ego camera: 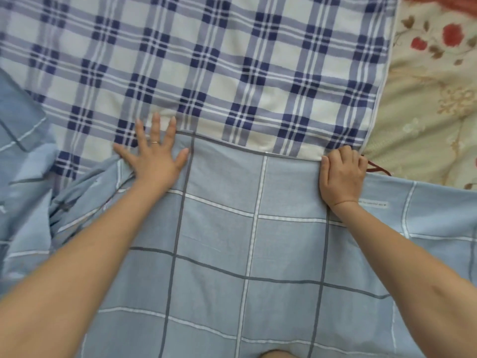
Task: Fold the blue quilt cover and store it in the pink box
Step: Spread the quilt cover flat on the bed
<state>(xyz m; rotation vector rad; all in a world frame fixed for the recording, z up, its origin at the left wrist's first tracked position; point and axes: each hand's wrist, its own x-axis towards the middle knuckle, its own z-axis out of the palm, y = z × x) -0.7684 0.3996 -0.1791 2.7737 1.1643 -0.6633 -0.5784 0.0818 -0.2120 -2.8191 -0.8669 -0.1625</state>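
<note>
Folding looks barely begun: the pale blue grid-lined quilt cover (pixel 232 228) lies on the navy-and-white plaid bed sheet (pixel 206 60); the left hand (pixel 154 156) presses its far edge, fingers (pixel 155 125) spread; the right hand (pixel 342 174) curls round that edge; no pink box shows.

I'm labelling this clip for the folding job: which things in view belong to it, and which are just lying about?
Job: quilt cover; left hand, flat on it; right hand, gripping its edge. The pink box is not in view.
Lying about: plaid sheet; floral bedding.
</note>
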